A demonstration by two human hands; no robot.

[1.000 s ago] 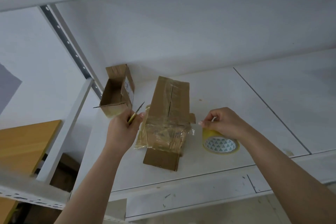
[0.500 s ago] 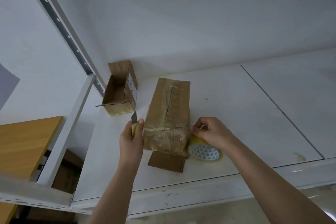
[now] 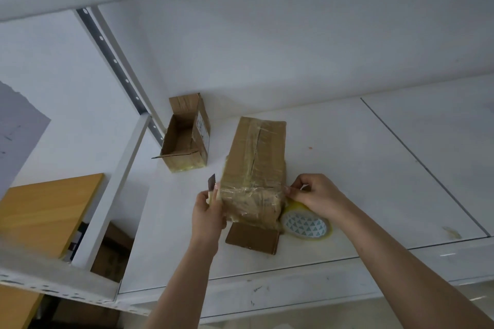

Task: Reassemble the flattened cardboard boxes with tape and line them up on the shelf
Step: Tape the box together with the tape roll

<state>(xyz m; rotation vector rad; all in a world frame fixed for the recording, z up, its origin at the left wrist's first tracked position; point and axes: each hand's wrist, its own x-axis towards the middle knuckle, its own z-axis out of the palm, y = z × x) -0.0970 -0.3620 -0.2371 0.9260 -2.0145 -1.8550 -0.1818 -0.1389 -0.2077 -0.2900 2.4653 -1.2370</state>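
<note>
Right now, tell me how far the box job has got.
Done, it seems: a small box stands at the back of the shelf, top open. In hand: the left hand, holding a knife, and the right hand press tape onto the long box, beside the tape roll. Left: its near flap lies open.

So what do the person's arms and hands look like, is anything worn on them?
Nothing is worn that the picture shows. Both forearms are bare all the way to the frame's lower edge: no sleeves, gloves, watch or bracelet in view. The left hand and right hand are bare too, with no rings visible. The fingernails look short and plain, though they are too small to judge closely.
</note>
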